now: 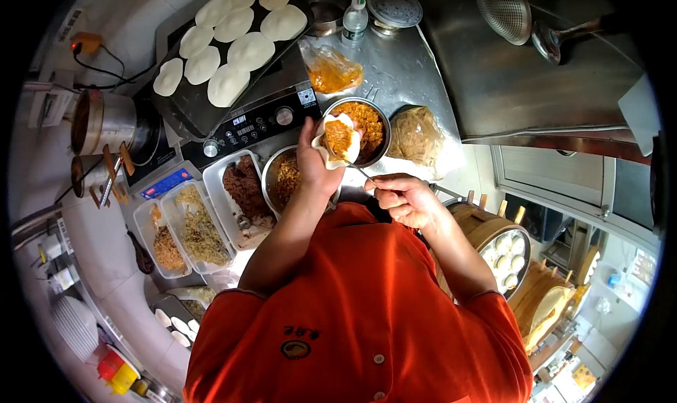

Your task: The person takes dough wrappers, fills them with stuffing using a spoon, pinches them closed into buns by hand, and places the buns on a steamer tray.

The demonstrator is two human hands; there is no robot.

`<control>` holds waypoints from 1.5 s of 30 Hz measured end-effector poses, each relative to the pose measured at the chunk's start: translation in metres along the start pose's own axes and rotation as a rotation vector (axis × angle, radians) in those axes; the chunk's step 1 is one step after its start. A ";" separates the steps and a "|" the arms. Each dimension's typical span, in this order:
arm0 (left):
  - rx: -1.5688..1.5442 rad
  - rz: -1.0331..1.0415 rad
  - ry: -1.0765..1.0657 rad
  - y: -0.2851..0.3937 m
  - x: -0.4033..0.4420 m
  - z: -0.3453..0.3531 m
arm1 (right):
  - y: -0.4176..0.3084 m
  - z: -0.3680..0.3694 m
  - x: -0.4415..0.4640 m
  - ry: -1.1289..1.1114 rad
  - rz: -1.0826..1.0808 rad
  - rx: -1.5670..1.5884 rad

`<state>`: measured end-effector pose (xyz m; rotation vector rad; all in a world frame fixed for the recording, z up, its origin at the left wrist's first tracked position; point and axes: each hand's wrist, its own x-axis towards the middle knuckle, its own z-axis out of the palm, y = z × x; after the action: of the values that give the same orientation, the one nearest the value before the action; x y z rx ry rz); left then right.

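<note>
A white dough wrapper [328, 157] with orange-brown filling [338, 136] on it lies in my left hand [315, 165], which is curled around its edge. In my right hand [404, 200] is the handle of a thin metal utensil [358, 170], pinched between the fingers; its far end reaches the filling. Just behind the wrapper stands a metal bowl [387, 141] of similar orange-brown filling. A second metal bowl [265, 181] with brown chopped filling is beside my left wrist.
Flat dough rounds [252, 51] lie on a black griddle [185, 109] at upper left. Plastic tubs [218, 191] of fillings stand left. A bottle [355, 21], a filled bag [415, 136] and an orange bag [334, 70] are behind. Bamboo steamers [471, 227] stand right.
</note>
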<state>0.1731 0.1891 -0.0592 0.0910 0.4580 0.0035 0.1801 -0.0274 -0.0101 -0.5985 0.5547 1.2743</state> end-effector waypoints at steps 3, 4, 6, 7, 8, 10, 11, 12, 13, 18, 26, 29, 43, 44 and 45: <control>-0.027 0.035 -0.220 0.021 0.003 -0.021 | -0.010 -0.004 -0.006 -0.117 -0.098 0.035; -0.077 0.033 -0.245 0.031 0.002 -0.022 | -0.017 0.008 -0.004 0.094 -0.246 -0.214; 0.136 0.069 0.098 0.048 -0.005 -0.033 | -0.023 -0.009 0.023 0.375 -0.378 -0.595; 0.160 0.051 0.110 0.057 -0.004 -0.044 | -0.019 -0.019 0.038 0.374 -0.380 -0.587; 0.186 0.031 0.121 0.065 -0.003 -0.054 | -0.013 -0.029 0.055 0.508 -0.590 -1.117; 0.113 0.025 0.209 0.072 -0.007 -0.061 | -0.003 -0.040 0.083 0.634 -0.794 -1.644; 0.122 0.046 0.130 0.074 -0.010 -0.064 | 0.001 -0.044 0.095 0.651 -0.684 -1.881; 0.130 0.067 0.049 0.074 -0.013 -0.067 | 0.003 -0.042 0.103 0.663 -0.558 -2.114; 0.136 0.066 0.043 0.073 -0.015 -0.064 | 0.004 -0.040 0.109 0.625 -0.496 -2.170; 0.060 0.043 0.180 0.076 -0.015 -0.092 | 0.010 -0.031 0.114 0.607 -0.392 -2.143; 0.063 0.014 0.058 0.071 -0.033 -0.084 | -0.008 -0.069 0.108 0.477 -0.478 -1.695; 0.181 0.083 0.385 0.072 -0.030 -0.081 | -0.019 -0.069 0.087 0.479 -0.307 -1.358; -0.002 -0.009 -0.047 0.010 0.034 -0.064 | 0.021 0.021 0.019 0.577 -1.316 -1.660; -0.022 -0.003 -0.093 0.010 0.033 -0.065 | 0.025 0.022 0.017 0.575 -1.316 -1.660; -0.062 0.008 -0.015 0.008 0.028 -0.051 | 0.028 0.022 0.015 0.530 -1.127 -1.435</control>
<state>0.1761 0.2021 -0.1169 0.0315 0.4419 0.0246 0.1570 0.0036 -0.0069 -2.0929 -0.4269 0.1913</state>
